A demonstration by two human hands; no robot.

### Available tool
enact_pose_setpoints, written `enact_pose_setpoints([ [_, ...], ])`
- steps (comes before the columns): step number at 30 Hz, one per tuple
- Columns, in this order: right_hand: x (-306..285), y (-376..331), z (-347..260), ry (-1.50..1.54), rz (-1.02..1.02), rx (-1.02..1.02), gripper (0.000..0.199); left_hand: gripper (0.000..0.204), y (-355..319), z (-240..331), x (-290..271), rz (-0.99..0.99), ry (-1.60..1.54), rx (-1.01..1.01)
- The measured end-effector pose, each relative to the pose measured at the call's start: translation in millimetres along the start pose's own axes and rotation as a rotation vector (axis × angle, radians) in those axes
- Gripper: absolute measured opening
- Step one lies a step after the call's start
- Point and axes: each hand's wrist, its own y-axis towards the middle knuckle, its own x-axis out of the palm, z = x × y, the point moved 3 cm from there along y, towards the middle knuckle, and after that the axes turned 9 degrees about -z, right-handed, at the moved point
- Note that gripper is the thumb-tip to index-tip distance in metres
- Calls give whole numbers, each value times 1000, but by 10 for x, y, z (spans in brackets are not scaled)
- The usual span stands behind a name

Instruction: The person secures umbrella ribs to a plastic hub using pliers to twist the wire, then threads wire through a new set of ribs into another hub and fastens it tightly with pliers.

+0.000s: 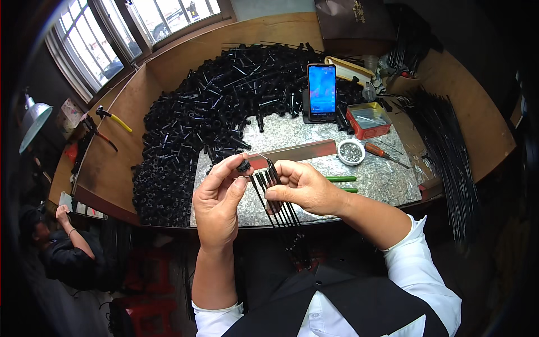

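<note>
My left hand (219,196) pinches a small round black plastic part (243,166) between thumb and fingers. Close beside it, my right hand (306,188) is closed around a row of thin black umbrella ribs (275,196) whose lower ends hang past the table edge toward my lap. A thin wire (258,154) arcs between the black part and the tops of the ribs. Just right of my right hand, two green handles (341,179) stick out; the tool's head is hidden behind the hand.
A large heap of black plastic tube parts (196,112) covers the left and back. A lit phone (321,92), a red tin (368,121), a white bowl of small metal pieces (351,151), a screwdriver (387,155) and long black rods (449,151) lie rightward. Another person (70,253) sits left.
</note>
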Motion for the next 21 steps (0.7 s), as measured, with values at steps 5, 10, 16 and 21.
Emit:
enact_pose_setpoints([
  [5,-5,-6,-11,-2,12,-7,15,32,-1,25,36,-13,103,19],
  [10,-12,3,6,3,8,-17,15,32,-21,109,86,-53,178,41],
  [16,18,-9,-9,6,20,-6,14,32,-9,160,100,-127,170,50],
  [21,52,7,23,-8,24,-32,14,29,-17,138,91,-68,123,36],
])
